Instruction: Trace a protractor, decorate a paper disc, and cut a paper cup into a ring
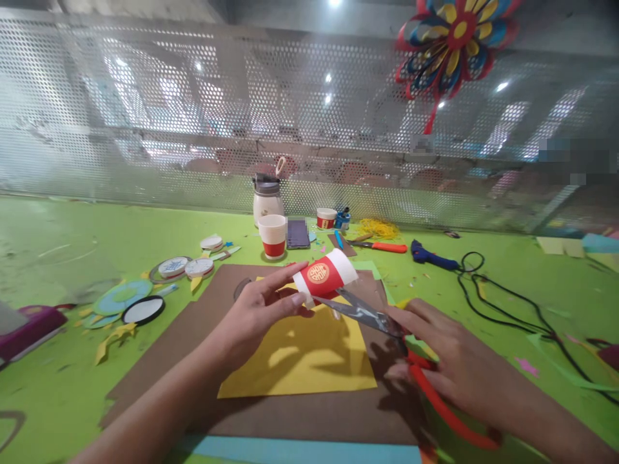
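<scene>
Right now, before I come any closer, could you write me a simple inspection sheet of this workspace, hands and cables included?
Surface: green tabletop; a yellow sheet lies over brown board.
Job's things: a red-and-white paper cup, tilted; scissors, blades parted at the cup; contact is hard to tell.
Clutter: yellow shreds, a phone, a blue glue gun, round paper pieces at the left.
Hands: left hand holds the cup in its fingers; right hand grips the scissors.
Cables: black cord looped loosely at the right.
Surroundings: perforated screen behind; flower-shaped decoration at upper right.
</scene>
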Demonstrator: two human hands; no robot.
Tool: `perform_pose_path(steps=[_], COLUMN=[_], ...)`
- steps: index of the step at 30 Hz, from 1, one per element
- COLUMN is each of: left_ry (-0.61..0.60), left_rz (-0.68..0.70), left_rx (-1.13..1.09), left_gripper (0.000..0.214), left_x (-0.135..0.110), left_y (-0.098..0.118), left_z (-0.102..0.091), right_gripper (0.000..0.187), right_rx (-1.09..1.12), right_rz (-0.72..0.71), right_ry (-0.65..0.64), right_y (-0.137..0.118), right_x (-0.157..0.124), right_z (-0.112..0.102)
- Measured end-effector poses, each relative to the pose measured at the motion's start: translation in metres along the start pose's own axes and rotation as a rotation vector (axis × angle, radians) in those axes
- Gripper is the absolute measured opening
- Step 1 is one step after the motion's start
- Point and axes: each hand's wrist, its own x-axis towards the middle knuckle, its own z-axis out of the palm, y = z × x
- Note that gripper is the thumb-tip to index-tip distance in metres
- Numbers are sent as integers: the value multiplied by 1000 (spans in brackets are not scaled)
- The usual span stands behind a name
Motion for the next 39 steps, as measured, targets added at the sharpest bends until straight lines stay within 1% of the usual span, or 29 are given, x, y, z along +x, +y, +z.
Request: perform_pose_path(steps=[5,7,10,15,18,21,25,29,33,36,39], left_ry=[-43,-44,-45,-30,-17,-21,-51,-67,-44,-23,-6], left_rz=[-57,-82,-113,-139,-125,-106,-90,-78,-78,-84,-86], left_rx=[-161,-204,-226,-256,-292,-317,-336,-368,-407,-422,-422], left_gripper=[59,53,47,51,50,47,45,40,32,33,35], left_x=[0,0,-1,1,1,0,-1,-1,-2,-3,-3], left_y=[1,1,2,3,3,5,10,11,10,11,14], left_z=[-5,-6,-7,-7,-7,-9,-10,-10,-9,-10,-10], right_gripper=[49,46,44,45,46,47,49,51,51,51,50], right_rx=[57,105,173,194,166,99,68,35,16,39,90], right_rz=[89,98,73,52,51,61,12,-32,-48,-41,-35], right_ry=[-133,-139,-118,-149,-183,-170,-150,-79,-9,-9,-46], right_y=[-4,-6,-7,-6,-5,-6,-9,-12,-17,-22,-27], right_x=[1,2,6,12,14,16,21,22,19,17,19], right_z=[-9,-12,-16,-20,-26,-34,-40,-36,-28,-24,-27])
